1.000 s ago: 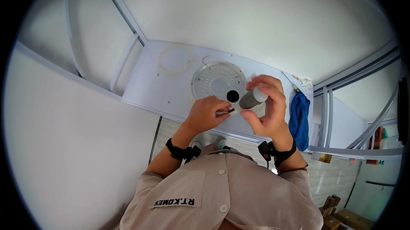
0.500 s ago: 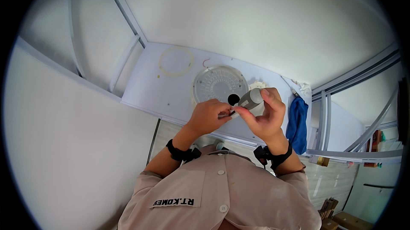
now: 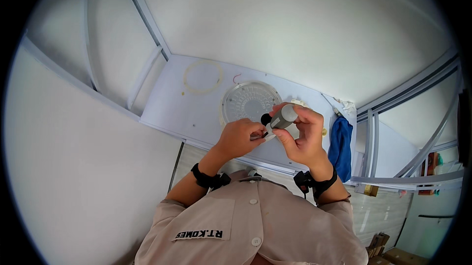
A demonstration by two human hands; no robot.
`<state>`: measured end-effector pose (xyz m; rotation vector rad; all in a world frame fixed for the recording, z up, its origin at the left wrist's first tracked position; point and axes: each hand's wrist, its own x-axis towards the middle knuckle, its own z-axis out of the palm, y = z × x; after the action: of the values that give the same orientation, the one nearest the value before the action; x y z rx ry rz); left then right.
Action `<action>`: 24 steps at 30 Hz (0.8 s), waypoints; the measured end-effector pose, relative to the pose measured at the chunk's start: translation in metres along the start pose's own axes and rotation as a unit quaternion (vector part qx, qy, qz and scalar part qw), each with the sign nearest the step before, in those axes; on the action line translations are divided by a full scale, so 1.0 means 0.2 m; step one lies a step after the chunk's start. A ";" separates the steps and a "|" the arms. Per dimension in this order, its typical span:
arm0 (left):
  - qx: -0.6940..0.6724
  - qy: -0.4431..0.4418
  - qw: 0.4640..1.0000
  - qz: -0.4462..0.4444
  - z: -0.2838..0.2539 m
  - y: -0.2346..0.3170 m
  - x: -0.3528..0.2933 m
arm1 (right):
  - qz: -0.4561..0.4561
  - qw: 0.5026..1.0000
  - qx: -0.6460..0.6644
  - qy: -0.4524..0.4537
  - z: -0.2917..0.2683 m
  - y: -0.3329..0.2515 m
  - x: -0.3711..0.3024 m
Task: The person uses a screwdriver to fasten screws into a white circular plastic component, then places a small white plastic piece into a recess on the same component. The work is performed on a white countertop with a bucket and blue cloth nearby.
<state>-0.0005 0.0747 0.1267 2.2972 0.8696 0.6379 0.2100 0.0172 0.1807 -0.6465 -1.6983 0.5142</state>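
Note:
My right hand (image 3: 306, 139) grips a thick grey cylindrical tool (image 3: 282, 117) with a paler round end, fingers over its far side and thumb along the near side. Close by on the left, my left hand (image 3: 238, 137) has its fingertips pinched together at the tool's lower end. A small pale piece (image 3: 269, 136) shows between the two hands, too small and covered to name. Beyond them lies a clear round disc (image 3: 248, 102) with rings of small marks. A black round thing (image 3: 266, 119) appears at the disc's near right edge, beside the tool.
On the white table (image 3: 167, 103) lie a yellowish ring (image 3: 185, 79) and a short red wire (image 3: 235, 78). A pale toothed part (image 3: 299, 102) is partly hidden behind my right hand. At the right end are a blue cloth (image 3: 340, 147) and crumpled clear plastic (image 3: 348, 104).
My right fingers have shifted on the grey tool, and its round end has moved slightly left and nearer. My left hand stays pinched in nearly the same place.

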 end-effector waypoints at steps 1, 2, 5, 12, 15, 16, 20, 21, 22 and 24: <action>0.005 -0.001 1.000 -0.002 0.00 0.00 0.00 | -0.011 1.000 -0.016 0.006 0.01 0.01 0.00; 0.005 0.001 1.000 -0.002 0.00 0.00 0.00 | -0.021 0.999 -0.033 0.010 0.01 0.01 -0.01; 0.000 0.007 1.000 -0.008 0.01 0.00 -0.01 | -0.004 0.995 -0.096 0.038 0.03 0.04 -0.06; -0.014 0.028 0.999 0.003 0.03 0.00 -0.01 | 0.017 0.993 -0.100 0.052 0.06 0.00 -0.06; -0.008 0.031 0.999 0.017 0.04 -0.02 -0.02 | 0.033 0.996 -0.051 0.059 0.04 -0.06 -0.01; -0.002 0.030 0.999 0.021 0.04 -0.03 -0.02 | 0.026 0.996 -0.024 0.083 0.05 -0.06 0.00; -0.020 0.062 0.997 0.044 0.05 -0.03 -0.02 | 0.013 0.991 -0.014 0.130 -0.03 -0.12 0.03; -0.016 0.062 0.997 0.045 0.05 -0.03 -0.02 | 0.022 0.989 -0.001 0.147 -0.04 -0.13 0.03; -0.011 0.063 0.997 0.046 0.05 -0.03 -0.03 | 0.052 0.991 -0.027 0.124 -0.08 -0.12 0.01; -0.012 0.068 0.996 0.051 0.04 -0.03 -0.03 | 0.111 0.988 -0.079 0.078 -0.14 -0.11 -0.01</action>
<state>-0.0009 0.0709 0.1157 2.3100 0.8050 0.8533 0.2336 0.0000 0.1990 -0.9729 -1.5373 0.4745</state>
